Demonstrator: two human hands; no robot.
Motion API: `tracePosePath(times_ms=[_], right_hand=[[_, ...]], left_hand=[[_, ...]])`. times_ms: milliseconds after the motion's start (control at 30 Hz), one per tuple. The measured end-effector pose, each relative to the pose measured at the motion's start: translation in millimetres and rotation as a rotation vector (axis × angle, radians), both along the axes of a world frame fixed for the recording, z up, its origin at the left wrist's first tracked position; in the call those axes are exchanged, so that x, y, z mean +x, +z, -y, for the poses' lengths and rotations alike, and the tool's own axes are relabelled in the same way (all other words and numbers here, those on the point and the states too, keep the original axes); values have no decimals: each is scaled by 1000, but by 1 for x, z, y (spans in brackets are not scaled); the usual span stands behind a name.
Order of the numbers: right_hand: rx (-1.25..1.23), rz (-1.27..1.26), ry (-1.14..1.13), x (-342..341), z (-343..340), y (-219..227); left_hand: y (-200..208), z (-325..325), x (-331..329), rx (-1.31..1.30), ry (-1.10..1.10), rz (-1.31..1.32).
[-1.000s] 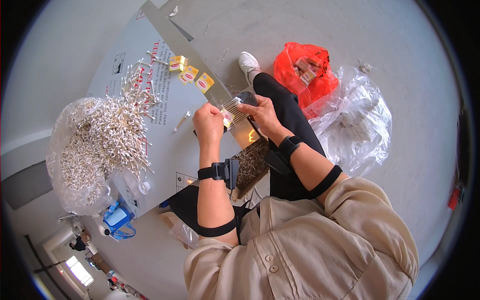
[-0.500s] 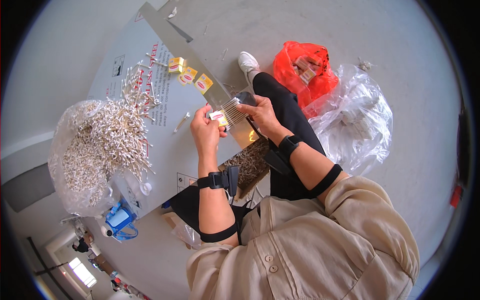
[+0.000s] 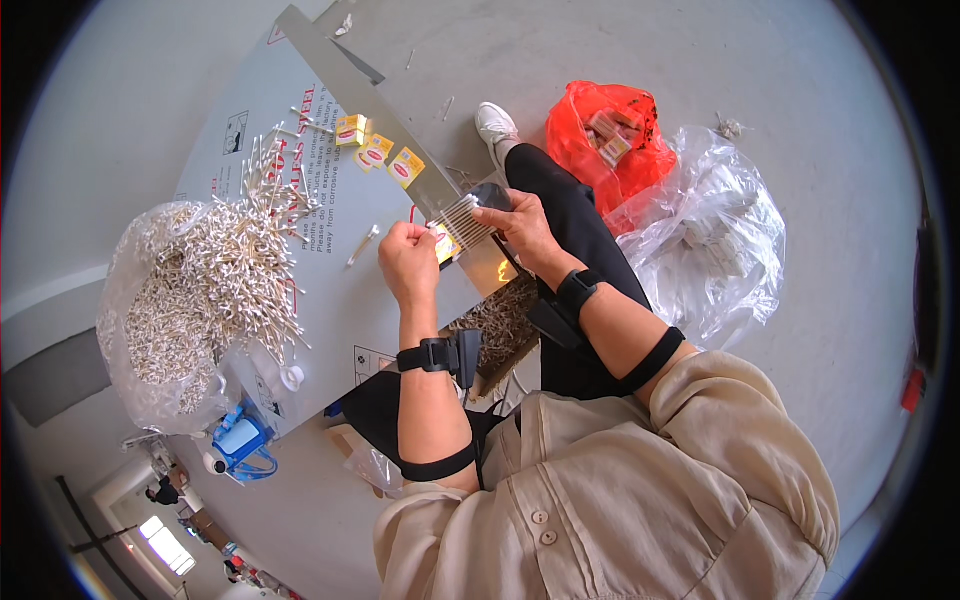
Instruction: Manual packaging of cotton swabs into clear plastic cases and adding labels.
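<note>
A flat clear plastic packet of cotton swabs (image 3: 463, 220) is stretched between my two hands above the table's edge. My right hand (image 3: 530, 230) is closed on its far right end, with the thumb on top beside the white swab tips. My left hand (image 3: 410, 265) pinches the opposite end, by a yellow printed card (image 3: 445, 243) lying across the swab sticks. Whether the card is fully inside the plastic, I cannot tell. More yellow cards (image 3: 407, 167) lie in small stacks on the table beyond my left hand.
Loose cotton swabs (image 3: 215, 290) spill from a clear bag on the metal-sheet table (image 3: 340, 290). A box of swabs (image 3: 497, 325) stands below my hands, near a small orange flame-like glow (image 3: 503, 270). A red bag (image 3: 600, 150) and clear bag (image 3: 715, 240) lie on the floor at right.
My left fingers have curled in and shifted slightly left on the packet's end. The yellow card sits a little further right, partly behind those fingers. My right hand has stayed in place.
</note>
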State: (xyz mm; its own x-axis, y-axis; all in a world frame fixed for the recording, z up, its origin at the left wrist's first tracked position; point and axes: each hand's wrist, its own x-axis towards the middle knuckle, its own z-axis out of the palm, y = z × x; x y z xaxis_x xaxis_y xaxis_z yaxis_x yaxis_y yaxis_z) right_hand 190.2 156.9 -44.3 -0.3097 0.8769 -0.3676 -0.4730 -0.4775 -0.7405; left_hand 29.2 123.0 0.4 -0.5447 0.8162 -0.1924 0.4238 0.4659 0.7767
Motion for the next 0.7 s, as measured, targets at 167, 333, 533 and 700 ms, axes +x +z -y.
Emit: tracePosePath(times_ms=[167,333,533,700], right_hand=[[-9,-43,-17,0,0,-2],[-14,-68,-26,-1,1,-1],[-19,-39,-24,0,0,-7],[-26,-62,-37,-3,1,-4]], left_hand=[[1,-4,0,-74,-32,-175],[0,-2,6,-31,16,-155],[15,1,12,-74,168,245],[23,-1,7,-56,164,224]])
